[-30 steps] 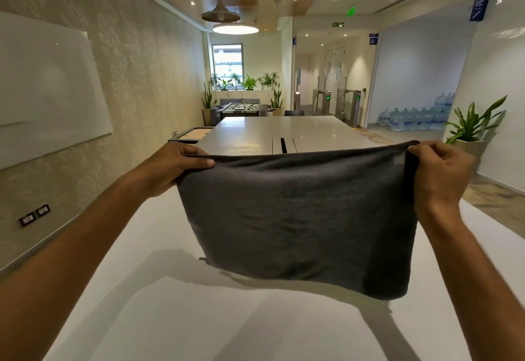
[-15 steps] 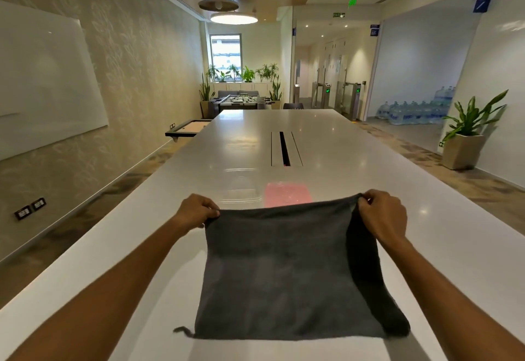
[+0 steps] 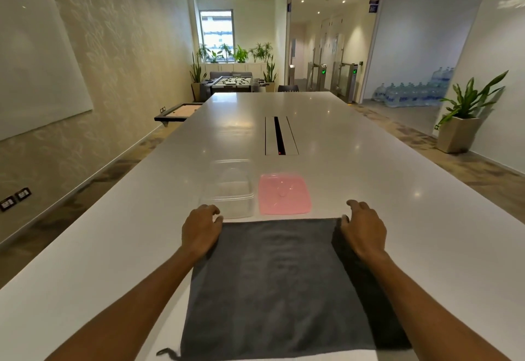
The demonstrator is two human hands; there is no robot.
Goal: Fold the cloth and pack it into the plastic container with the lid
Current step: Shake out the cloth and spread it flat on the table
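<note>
A dark grey cloth (image 3: 278, 286) lies flat on the white table (image 3: 369, 190) right in front of me, with a second layer showing along its right side. My left hand (image 3: 200, 228) rests at its far left corner, thumb and fingers loosely apart. My right hand (image 3: 363, 230) rests at the far right corner with fingers spread. Just beyond the cloth stands a clear plastic container (image 3: 228, 190), uncovered. Its pink lid (image 3: 284, 194) lies flat on the table to the container's right.
A cable slot (image 3: 279, 136) runs down the table's middle beyond the lid. A potted plant (image 3: 463, 121) stands on the floor at the right, water bottles (image 3: 412, 93) behind it. A whiteboard (image 3: 37, 59) hangs on the left wall.
The cloth was held up in the air by its top corners, then lowered onto the table. It now lies flat, and both hands have loosened their grip at the far corners.
</note>
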